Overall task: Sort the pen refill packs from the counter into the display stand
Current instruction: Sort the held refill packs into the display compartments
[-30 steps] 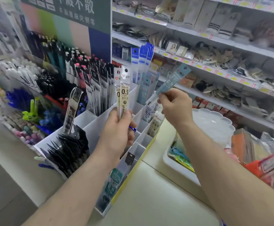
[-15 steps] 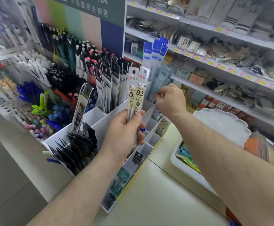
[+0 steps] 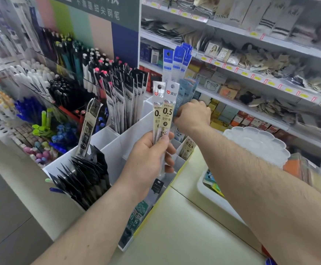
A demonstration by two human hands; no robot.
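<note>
Pen rack, far left: tiered rack (image 3: 31,88) filled with pens, white, black and blue ones, and dark pens with pink tips stand upright at the back.
Display stand: white stand (image 3: 134,131) with many compartments, it stands at the left edge of the desk (image 3: 177,232).
Front left compartment: a heap of black refill packs (image 3: 83,180), they lean toward the left, and one clear pack (image 3: 89,127) stands tilted behind them.
Rear compartment: tall black-topped refill packs (image 3: 125,98) stand upright and close together.
Near compartments along the desk edge: one dark pack (image 3: 157,186) and one green pack marked 0.5 (image 3: 136,217) lie inside.
Left hand: the left hand (image 3: 150,161) grips two cream refill packs marked 0.5 (image 3: 164,113), thumb in front and fingers curled behind; the packs are upright above the middle of the stand.
Blue-topped packs: they stand (image 3: 177,62) upright in a rear compartment, behind the cream packs.
Right hand: the right hand (image 3: 193,115) is curled around pale blue refill packs (image 3: 186,92) at a rear right compartment of the stand.
Right side compartment: a cream pack marked 0.5 (image 3: 188,148) leans there.
White tray: the tray (image 3: 219,199) sits on the desk under the right forearm, with colourful items inside.
Scalloped dish: a white dish (image 3: 259,144) stands behind the right forearm.
</note>
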